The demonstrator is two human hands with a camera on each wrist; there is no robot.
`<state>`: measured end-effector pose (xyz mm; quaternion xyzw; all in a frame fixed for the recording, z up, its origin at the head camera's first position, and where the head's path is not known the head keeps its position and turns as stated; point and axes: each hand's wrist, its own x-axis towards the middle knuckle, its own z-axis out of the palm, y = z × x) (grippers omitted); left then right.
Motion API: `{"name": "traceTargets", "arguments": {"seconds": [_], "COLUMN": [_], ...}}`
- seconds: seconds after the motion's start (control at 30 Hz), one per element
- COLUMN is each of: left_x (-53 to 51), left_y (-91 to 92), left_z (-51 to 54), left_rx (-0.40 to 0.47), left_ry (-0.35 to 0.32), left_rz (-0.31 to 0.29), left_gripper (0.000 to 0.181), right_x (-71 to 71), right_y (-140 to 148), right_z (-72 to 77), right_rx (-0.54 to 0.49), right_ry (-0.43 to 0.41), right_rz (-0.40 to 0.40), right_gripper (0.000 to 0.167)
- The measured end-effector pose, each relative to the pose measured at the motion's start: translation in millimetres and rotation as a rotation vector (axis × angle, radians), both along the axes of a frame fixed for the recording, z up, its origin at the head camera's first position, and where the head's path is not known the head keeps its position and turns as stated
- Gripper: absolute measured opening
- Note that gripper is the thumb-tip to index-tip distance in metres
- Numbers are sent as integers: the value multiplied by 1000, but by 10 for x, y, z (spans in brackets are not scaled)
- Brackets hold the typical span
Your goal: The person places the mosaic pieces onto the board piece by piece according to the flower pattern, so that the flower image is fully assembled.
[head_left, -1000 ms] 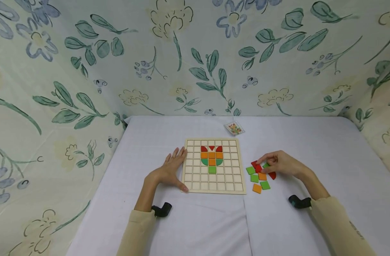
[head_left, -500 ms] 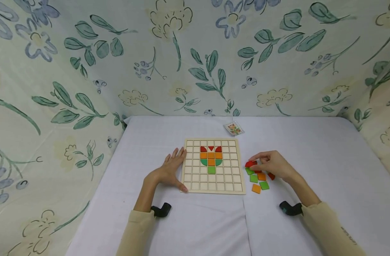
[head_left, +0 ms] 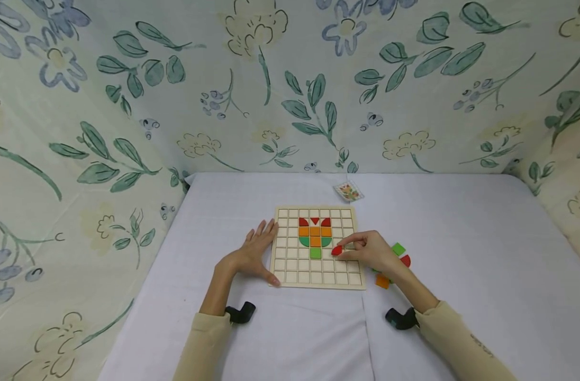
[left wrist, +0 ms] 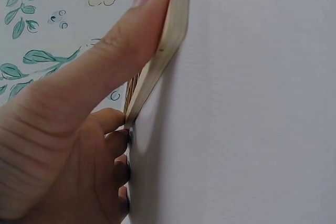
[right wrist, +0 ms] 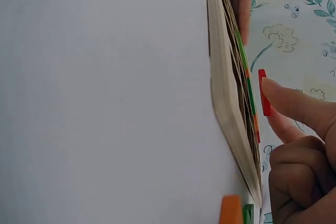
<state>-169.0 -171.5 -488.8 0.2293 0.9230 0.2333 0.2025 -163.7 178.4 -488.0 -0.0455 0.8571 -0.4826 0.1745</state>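
In the head view a square wooden grid board lies on the table. Red, orange and green tiles form a tulip shape in its cells. My left hand rests along the board's left edge with fingers spread; in the left wrist view its thumb lies against the wooden edge. Above the board's right half, my right hand pinches a red petal-shaped tile between thumb and fingers. The right wrist view shows this red tile edge-on, raised off the board surface.
Right of the board lie loose tiles, partly hidden by my right hand and forearm: a green one, a red one and an orange one show. A small pattern card lies behind the board. A floral cloth hangs beyond the table.
My right hand has picked the red tile out of the loose pile and carried it left, over the board. The left hand stays where it was.
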Motion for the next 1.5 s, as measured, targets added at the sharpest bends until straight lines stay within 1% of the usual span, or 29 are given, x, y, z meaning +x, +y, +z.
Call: {"name": "traceTargets", "arguments": {"seconds": [0.13, 0.33, 0.5, 0.73, 0.9, 1.1, 1.23, 1.5], "left_x": [-4, 3, 9, 2, 5, 0, 0, 8], "left_y": [-3, -1, -3, -7, 3, 20, 31, 42], "left_z": [-10, 0, 1, -12, 2, 19, 34, 57], "left_rx": [-13, -6, -2, -8, -17, -12, -18, 2], "left_ry": [0, 3, 2, 2, -6, -1, -3, -7], "left_rz": [-1, 6, 10, 9, 13, 13, 13, 22], "left_gripper": [154, 154, 154, 154, 154, 155, 154, 153], "right_x": [-7, 2, 10, -13, -41, -67, -73, -88], "right_y": [-105, -179, -183, -172, -196, -190, -179, -177], "right_z": [-37, -38, -37, -38, -25, -19, -2, 15], "right_rx": [29, 41, 36, 11, 16, 11, 1, 1], "right_ry": [10, 30, 19, 3, -13, -30, -26, -22], "right_rz": [20, 49, 45, 62, 66, 60, 63, 64], "right_gripper": [31, 30, 30, 28, 28, 27, 26, 27]}}
